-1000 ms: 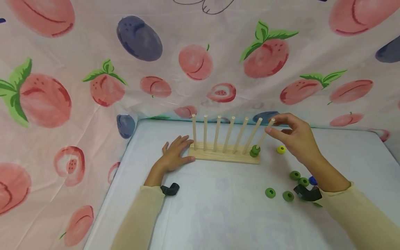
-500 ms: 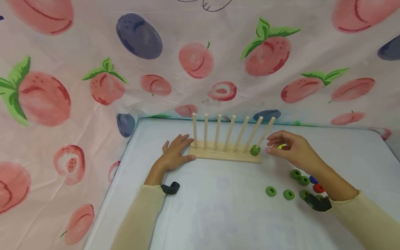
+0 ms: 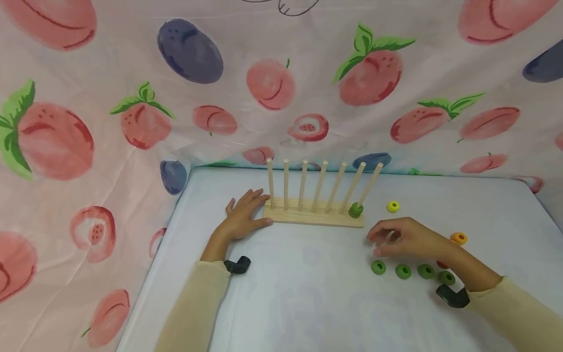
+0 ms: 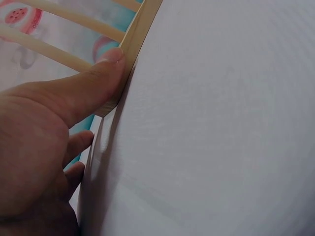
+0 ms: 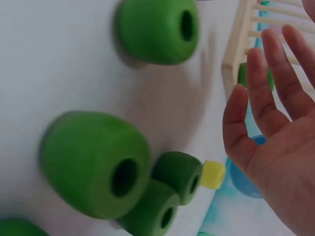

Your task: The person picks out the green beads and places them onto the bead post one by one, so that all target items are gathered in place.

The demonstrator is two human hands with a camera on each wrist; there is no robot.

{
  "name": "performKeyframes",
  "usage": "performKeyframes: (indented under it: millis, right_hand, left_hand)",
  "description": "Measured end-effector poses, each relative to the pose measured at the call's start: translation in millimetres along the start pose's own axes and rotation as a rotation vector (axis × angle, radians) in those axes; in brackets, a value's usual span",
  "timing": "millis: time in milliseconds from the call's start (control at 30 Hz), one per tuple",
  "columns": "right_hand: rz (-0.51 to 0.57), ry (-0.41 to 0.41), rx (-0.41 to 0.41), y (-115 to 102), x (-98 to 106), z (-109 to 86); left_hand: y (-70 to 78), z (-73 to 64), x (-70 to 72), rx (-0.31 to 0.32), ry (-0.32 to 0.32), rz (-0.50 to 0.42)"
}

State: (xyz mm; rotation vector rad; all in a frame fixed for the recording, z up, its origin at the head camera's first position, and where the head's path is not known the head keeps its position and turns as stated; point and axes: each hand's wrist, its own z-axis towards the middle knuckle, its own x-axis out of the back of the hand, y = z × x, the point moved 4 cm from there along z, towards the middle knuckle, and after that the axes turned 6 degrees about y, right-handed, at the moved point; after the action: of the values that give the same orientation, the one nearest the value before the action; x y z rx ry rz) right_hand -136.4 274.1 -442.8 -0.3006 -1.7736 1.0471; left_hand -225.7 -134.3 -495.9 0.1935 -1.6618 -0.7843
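Note:
A wooden peg rack (image 3: pixel 313 218) with a row of several upright pegs stands near the back of the table. Its left end is gripped by my left hand (image 3: pixel 244 217), with the thumb along the front edge and the index finger behind. A green bead (image 3: pixel 356 210) sits at the foot of the rightmost peg. My right hand (image 3: pixel 406 238) hovers just behind a row of loose green beads, fingers loosely bent and nothing between them. Nearest its fingertips is one green bead (image 3: pixel 378 267). The right wrist view shows another green bead (image 5: pixel 96 164) large and close, its hole visible.
A yellow bead (image 3: pixel 393 207) lies right of the rack. An orange bead (image 3: pixel 459 238) and a partly covered red bead (image 3: pixel 442 264) lie by the right forearm. Fruit-patterned cloth (image 3: pixel 270 85) rises behind the table's back edge.
My right hand has come away from the rightmost peg, down and toward me, to the loose beads. The green bead on that peg has settled at its foot. My left hand stays put.

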Motion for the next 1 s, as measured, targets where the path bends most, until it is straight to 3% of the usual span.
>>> performKeyframes:
  millis: [333,567,767,1000]
  right_hand:
    - [-0.016,-0.148,-0.033,13,-15,-4.1]
    - [-0.031,-0.226,0.077,12,-14,-0.9]
    - [-0.004,-0.261,0.154,10,-16,1.7]
    - [-0.030,-0.238,0.106,12,-14,3.7]
  left_hand:
    - [1.9,-1.6,-0.1,0.002,-0.003,-0.015]
    - [3.8,-1.2,1.0,-0.005,-0.002,-0.022]
    - [4.2,-1.6,1.7,0.003,-0.005,-0.011]
    - [2.4,-0.7,1.6,0.008,-0.009,-0.007]
